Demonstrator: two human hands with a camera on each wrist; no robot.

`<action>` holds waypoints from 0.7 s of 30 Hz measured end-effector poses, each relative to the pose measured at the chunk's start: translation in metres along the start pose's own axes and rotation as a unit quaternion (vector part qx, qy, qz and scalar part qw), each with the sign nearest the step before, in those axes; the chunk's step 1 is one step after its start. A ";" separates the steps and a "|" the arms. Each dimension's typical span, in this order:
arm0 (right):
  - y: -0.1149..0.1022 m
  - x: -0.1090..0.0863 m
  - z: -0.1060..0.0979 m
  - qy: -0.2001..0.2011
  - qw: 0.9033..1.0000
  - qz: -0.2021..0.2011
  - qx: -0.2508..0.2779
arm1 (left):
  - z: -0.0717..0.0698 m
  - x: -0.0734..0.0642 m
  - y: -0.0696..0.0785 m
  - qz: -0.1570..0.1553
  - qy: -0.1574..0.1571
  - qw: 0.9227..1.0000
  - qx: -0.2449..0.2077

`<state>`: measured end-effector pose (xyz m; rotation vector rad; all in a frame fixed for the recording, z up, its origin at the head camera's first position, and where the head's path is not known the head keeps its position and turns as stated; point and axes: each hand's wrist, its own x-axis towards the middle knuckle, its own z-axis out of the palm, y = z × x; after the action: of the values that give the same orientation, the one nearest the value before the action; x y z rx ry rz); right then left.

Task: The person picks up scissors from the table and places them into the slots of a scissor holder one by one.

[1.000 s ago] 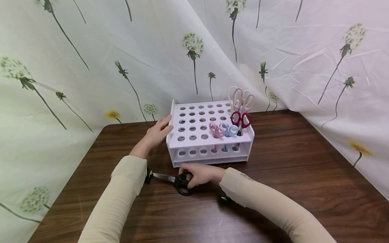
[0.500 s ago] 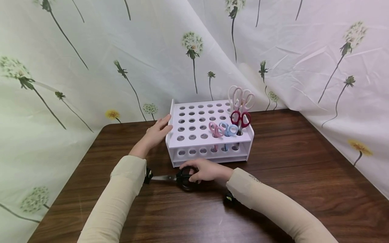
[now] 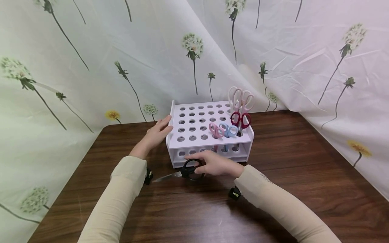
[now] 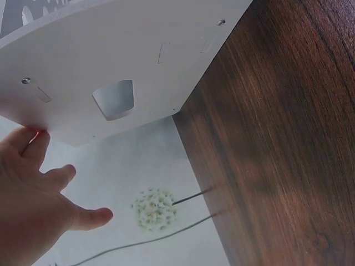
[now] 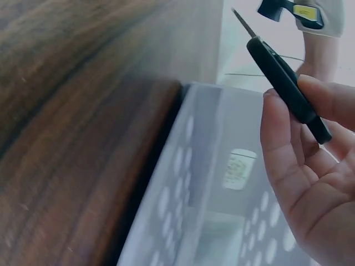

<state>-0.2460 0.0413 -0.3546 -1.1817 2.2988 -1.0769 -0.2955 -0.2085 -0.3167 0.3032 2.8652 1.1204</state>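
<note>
Black-handled scissors [image 3: 184, 172] are held off the table in front of the rack, blades pointing left. My right hand [image 3: 212, 163] pinches them by the handle loops; in the right wrist view the thumb and fingers grip the black handle [image 5: 283, 83] edge-on. My left hand [image 3: 154, 135] touches the left side panel of the white rack [image 3: 186, 143] with extended fingertips, as the left wrist view also shows on the panel [image 4: 72, 72]. Pink scissors [image 3: 216, 131], blue scissors [image 3: 228, 130] and dark red scissors [image 3: 240, 118] stand in the rack's front right holes.
White and pale pink scissors [image 3: 241, 98] stand farther back at the rack's right side. The rack has two perforated levels. It rests on a dark wooden table [image 3: 170, 216], with a floral curtain [image 3: 152, 50] close behind.
The right hand has lifted the black scissors off the table and carried them right and toward the rack. The left hand stays at the rack's side.
</note>
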 end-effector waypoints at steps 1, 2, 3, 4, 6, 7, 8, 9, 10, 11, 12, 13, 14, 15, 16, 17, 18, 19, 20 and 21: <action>-0.002 -0.001 -0.002 0.004 1.000 -0.001 -0.015 | 0.000 0.000 0.000 0.000 0.000 1.000 0.002; -0.003 -0.002 -0.005 0.009 1.000 -0.008 -0.028 | 0.000 0.000 0.000 -0.002 0.000 1.000 0.003; -0.005 -0.004 -0.008 0.016 0.999 -0.015 -0.038 | 0.000 0.000 0.000 -0.004 0.001 1.000 0.003; -0.006 -0.005 -0.010 0.022 0.998 -0.023 -0.045 | 0.000 0.000 0.000 -0.005 0.001 1.000 0.004; -0.007 -0.006 -0.014 0.038 0.997 -0.041 -0.054 | 0.000 0.001 -0.001 -0.008 0.003 1.000 0.005; -0.008 -0.007 -0.016 0.045 0.996 -0.049 -0.054 | 0.000 0.001 -0.001 -0.008 0.003 1.000 0.005; -0.009 -0.008 -0.018 0.051 0.996 -0.056 -0.052 | 0.000 0.001 -0.001 -0.008 0.004 1.000 0.005; -0.010 -0.009 -0.020 0.056 0.995 -0.061 -0.052 | 0.000 0.001 -0.001 -0.007 0.004 1.000 0.006; -0.011 -0.009 -0.023 0.062 0.995 -0.065 -0.052 | 0.000 0.001 -0.001 -0.005 0.004 1.000 0.007; -0.012 -0.010 -0.025 0.068 0.994 -0.068 -0.053 | 0.000 0.001 -0.002 -0.004 0.004 1.000 0.007; -0.013 -0.011 -0.027 0.073 0.993 -0.072 -0.054 | 0.000 0.001 -0.002 -0.004 0.003 1.000 0.007; -0.014 -0.012 -0.029 0.078 0.993 -0.074 -0.054 | 0.000 0.001 -0.002 -0.003 0.003 1.000 0.006; -0.015 -0.013 -0.031 0.083 0.992 -0.074 -0.053 | 0.000 0.001 -0.002 -0.002 0.002 1.000 0.005; -0.016 -0.014 -0.033 0.087 0.992 -0.075 -0.052 | 0.000 0.001 -0.002 -0.001 0.001 1.000 0.005; -0.016 -0.015 -0.035 0.092 0.992 -0.073 -0.050 | 0.000 0.001 -0.002 -0.001 0.000 1.000 0.004; -0.017 -0.016 -0.037 0.097 0.992 -0.071 -0.048 | 0.000 0.001 -0.001 0.000 -0.001 1.000 0.003; -0.018 -0.016 -0.039 0.101 0.991 -0.071 -0.042 | -0.001 0.001 -0.001 0.001 -0.002 1.000 0.003; -0.018 -0.017 -0.041 0.103 0.992 -0.069 -0.034 | -0.001 0.001 -0.001 0.002 -0.003 1.000 0.003; -0.019 -0.018 -0.043 0.107 0.992 -0.065 -0.028 | -0.001 0.001 0.000 0.002 -0.004 1.000 0.003; -0.020 -0.018 -0.045 0.111 0.991 -0.063 -0.024 | -0.001 0.001 0.000 0.003 -0.005 1.000 0.005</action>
<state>-0.2508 0.0697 -0.3113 -1.3002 2.4551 -1.2641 -0.2961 -0.2094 -0.3160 0.3176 2.8629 1.1038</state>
